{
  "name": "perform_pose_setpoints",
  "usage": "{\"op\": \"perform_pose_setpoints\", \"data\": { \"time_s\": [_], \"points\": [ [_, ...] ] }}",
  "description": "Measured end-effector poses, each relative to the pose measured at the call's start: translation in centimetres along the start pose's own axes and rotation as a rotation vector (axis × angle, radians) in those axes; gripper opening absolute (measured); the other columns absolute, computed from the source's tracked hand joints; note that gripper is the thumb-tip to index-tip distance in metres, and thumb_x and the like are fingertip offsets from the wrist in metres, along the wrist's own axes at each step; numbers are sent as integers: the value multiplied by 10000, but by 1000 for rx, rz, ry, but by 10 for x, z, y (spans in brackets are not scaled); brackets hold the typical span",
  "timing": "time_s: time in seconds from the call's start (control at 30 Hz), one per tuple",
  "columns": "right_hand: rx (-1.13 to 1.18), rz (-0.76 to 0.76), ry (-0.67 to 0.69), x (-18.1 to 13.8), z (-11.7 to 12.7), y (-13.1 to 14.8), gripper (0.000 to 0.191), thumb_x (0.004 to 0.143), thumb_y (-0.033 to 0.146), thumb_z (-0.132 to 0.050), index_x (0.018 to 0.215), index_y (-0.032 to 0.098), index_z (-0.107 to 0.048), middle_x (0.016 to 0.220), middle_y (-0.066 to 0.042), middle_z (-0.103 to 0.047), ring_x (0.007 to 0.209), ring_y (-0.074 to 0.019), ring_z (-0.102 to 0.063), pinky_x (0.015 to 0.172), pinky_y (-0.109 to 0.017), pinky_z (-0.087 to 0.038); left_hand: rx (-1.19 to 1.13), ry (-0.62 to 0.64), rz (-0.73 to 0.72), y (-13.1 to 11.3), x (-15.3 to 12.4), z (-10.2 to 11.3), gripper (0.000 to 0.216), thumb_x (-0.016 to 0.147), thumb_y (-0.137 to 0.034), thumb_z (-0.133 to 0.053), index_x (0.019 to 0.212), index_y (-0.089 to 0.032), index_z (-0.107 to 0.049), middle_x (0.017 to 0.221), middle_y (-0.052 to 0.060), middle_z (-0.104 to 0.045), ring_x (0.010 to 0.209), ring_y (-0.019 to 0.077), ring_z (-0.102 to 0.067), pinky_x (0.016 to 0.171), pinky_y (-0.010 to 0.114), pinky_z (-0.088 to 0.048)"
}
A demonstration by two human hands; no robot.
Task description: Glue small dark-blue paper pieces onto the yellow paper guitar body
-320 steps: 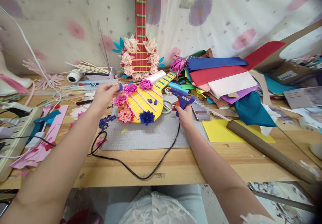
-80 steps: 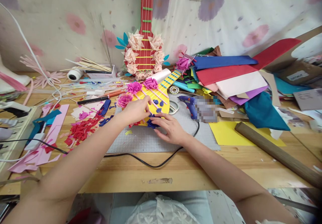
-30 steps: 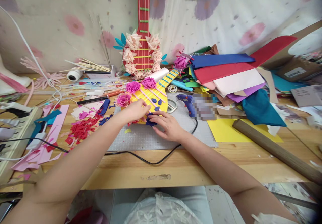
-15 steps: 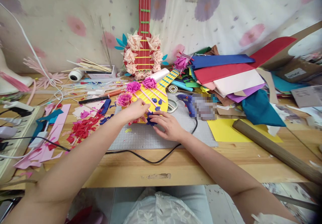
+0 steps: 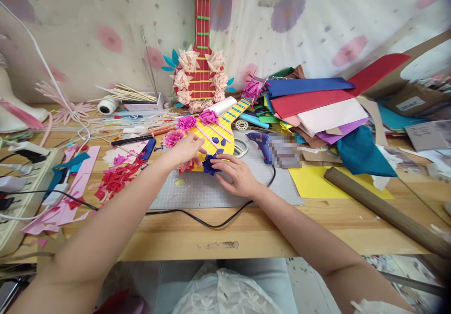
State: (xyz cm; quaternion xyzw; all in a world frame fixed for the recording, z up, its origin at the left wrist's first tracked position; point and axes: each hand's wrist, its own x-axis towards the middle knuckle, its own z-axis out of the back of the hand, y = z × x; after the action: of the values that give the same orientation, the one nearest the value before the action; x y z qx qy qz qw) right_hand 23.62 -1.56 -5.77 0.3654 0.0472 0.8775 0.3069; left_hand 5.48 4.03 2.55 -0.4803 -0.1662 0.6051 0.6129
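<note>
A yellow paper guitar with pink paper flowers lies on a grey cutting mat. My left hand rests curled on its lower body, fingers pressed down by a coral flower. My right hand lies beside it with fingers stretched toward a dark blue paper flower at the guitar's bottom edge, touching it. A blue glue gun lies to the right on the mat, its black cord trailing toward me.
A red paper guitar leans on the floral cloth behind. Stacked coloured paper sheets fill the right. A brown roll lies on yellow paper. Red scraps, pink paper and a power strip sit at left.
Ten seconds ago my right hand held the glue gun and my left held a blue piece; since then both settled on the blue flower. In the last second they barely shifted.
</note>
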Motion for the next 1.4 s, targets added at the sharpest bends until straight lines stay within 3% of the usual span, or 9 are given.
{"op": "perform_pose_setpoints", "data": {
  "time_s": [0.13,0.27,0.37,0.5,0.73,0.9,1.07,1.27,1.4],
  "points": [
    [11,-139,-183,-1,5,-7,227,828,166,-487,1036,225,-560,1060,-58,-666,1031,-201,-570,888,-407,-489,-62,-130,-40,-5,-1,15,157,848,-321,-425,948,-202,-403,978,75,-670,436,79,-546,365,199,-303],
    [-42,-468,-330,6,10,-27,121,813,186,-503,886,216,-594,883,-54,-675,868,-204,-598,779,-387,-495,-141,-279,-132,-9,-1,20,127,785,-235,-480,899,-201,-436,869,23,-648,479,68,-513,415,195,-336],
    [-18,-706,-238,18,10,-42,70,765,209,-555,828,208,-584,825,-41,-668,788,-199,-597,709,-366,-483,-176,-435,-227,-5,8,17,147,735,-181,-508,874,-195,-465,815,4,-602,611,95,-547,527,210,-416],
    [110,-836,-83,33,5,-49,177,720,221,-606,887,206,-548,823,-10,-673,729,-154,-595,668,-301,-454,-183,-509,-348,4,21,7,172,685,-133,-536,840,-183,-482,805,-2,-564,745,120,-552,683,253,-454],
    [253,-889,-33,45,4,-45,271,688,162,-602,927,223,-490,689,49,-612,634,-119,-578,594,-246,-400,-178,-414,-406,10,27,-7,169,672,-96,-565,800,-178,-491,766,-11,-564,739,121,-551,732,277,-449],
    [587,-793,-206,55,15,-43,283,665,248,-645,886,223,-468,663,57,-561,606,-102,-540,598,-243,-419,-150,-307,-359,12,24,-15,208,678,-146,-635,847,-172,-517,830,15,-605,731,128,-574,705,285,-461],
    [750,-827,-515,64,7,-28,260,647,290,-660,786,213,-454,714,43,-525,643,-87,-511,636,-241,-432,-260,-159,-249,0,13,-28,209,668,-215,-698,818,-149,-568,757,31,-625,681,140,-586,653,274,-438],
    [897,-894,-658,70,-9,-12,240,650,286,-630,776,212,-439,727,43,-492,638,-83,-481,590,-229,-427,-500,-238,-208,-14,13,-42,70,786,-167,-535,718,-152,-525,701,-1,-583,633,93,-570,604,220,-418],
    [833,-841,-590,66,-2,-12,240,647,261,-623,799,219,-443,764,33,-517,682,-96,-507,626,-248,-437,-289,-283,-296,-3,21,-36,88,760,-218,-549,698,-164,-516,661,-12,-568,594,98,-538,576,227,-403]
  ]
}}
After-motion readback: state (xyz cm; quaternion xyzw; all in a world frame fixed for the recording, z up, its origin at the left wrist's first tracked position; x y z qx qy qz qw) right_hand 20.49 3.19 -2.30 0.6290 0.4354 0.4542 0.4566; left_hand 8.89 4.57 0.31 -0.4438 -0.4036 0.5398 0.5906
